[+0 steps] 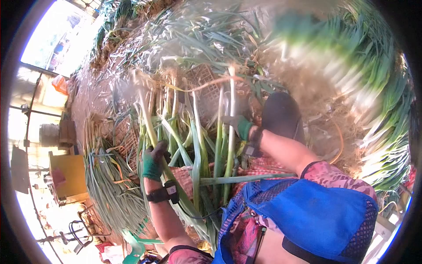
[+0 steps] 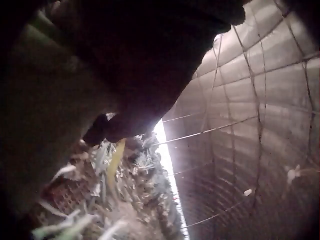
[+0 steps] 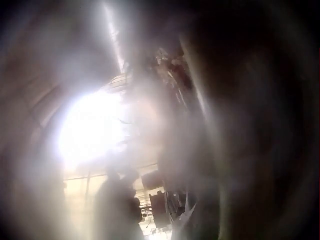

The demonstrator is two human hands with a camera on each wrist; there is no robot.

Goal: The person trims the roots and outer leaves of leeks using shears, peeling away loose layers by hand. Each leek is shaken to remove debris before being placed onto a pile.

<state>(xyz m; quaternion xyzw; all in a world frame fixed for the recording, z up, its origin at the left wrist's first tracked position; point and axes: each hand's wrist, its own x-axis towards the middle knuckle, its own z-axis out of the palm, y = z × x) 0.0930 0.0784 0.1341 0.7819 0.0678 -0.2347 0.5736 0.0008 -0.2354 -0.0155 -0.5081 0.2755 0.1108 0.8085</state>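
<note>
My left hand, in a green and dark glove, grips a long green onion, its root end up and its leaves trailing down past the wrist. To its right, my gloved right hand has its fingers round the white shank of another green onion that stands nearly upright. Between the hands, several more green onions lean roots-up across the lap. In the left wrist view the dark glove fills the upper part; the right wrist view is blurred, with a pale stalk along it.
A large row of green onions curves along the right. Loose leaves and peelings cover the ground ahead. Another pile lies at left, near a yellow box. A dark shoe is beyond the right hand.
</note>
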